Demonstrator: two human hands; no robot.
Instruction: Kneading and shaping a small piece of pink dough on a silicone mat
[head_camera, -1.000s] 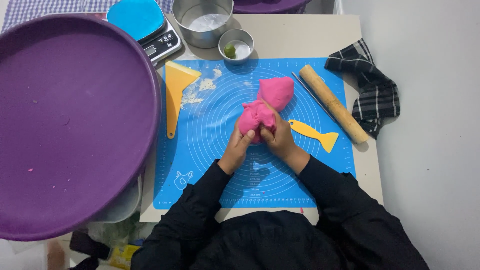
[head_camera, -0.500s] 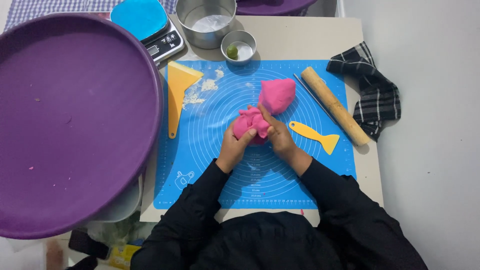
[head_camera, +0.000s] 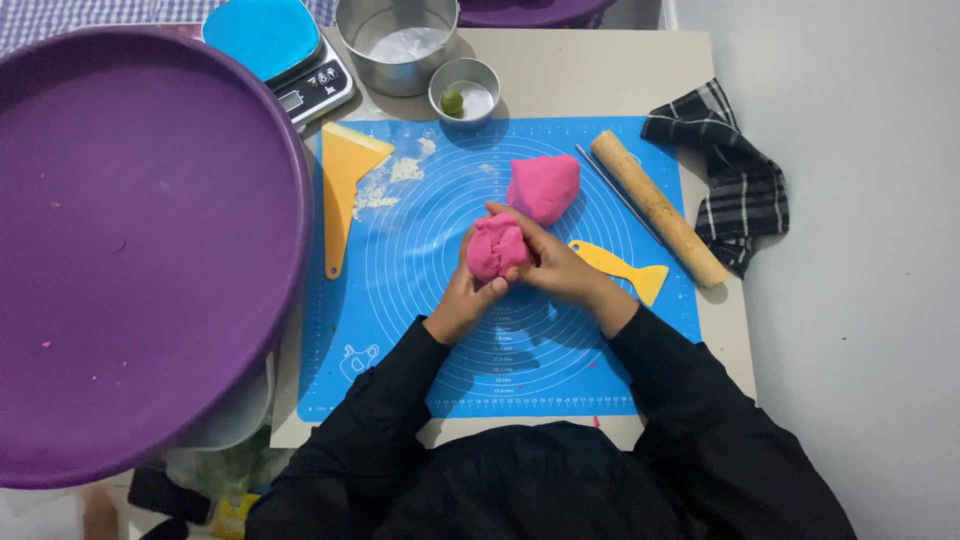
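Over the middle of the blue silicone mat (head_camera: 420, 330), both hands are closed round a small lump of pink dough (head_camera: 496, 250): left hand (head_camera: 468, 292) cupping from below and the side, right hand (head_camera: 548, 262) pressing from the right. Lump is held at or just above the mat; contact underneath cannot be told.

Larger pink dough piece (head_camera: 545, 186) rests on the mat just beyond the hands, apart from them.

Risks (judgement):
- Right wrist lies close to the yellow fish-shaped scraper (head_camera: 618, 266); a sideways shift could knock it.
- Kneaded lump could merge with the larger piece if pushed forward.
- Dough may stick to the fingers; the loose flour (head_camera: 385, 185) sits well to the left, beside the yellow wedge scraper (head_camera: 346, 190).
- Rolling pin (head_camera: 658, 208) lies slanted near the mat's right edge and could roll toward the checked cloth (head_camera: 735, 178).

Containers:
- Metal pot (head_camera: 395, 72): white powder inside.
- Small metal cup (head_camera: 478, 76): whitish base with a green blob (head_camera: 453, 101).
- Big purple basin (head_camera: 140, 250): nothing but specks visible.
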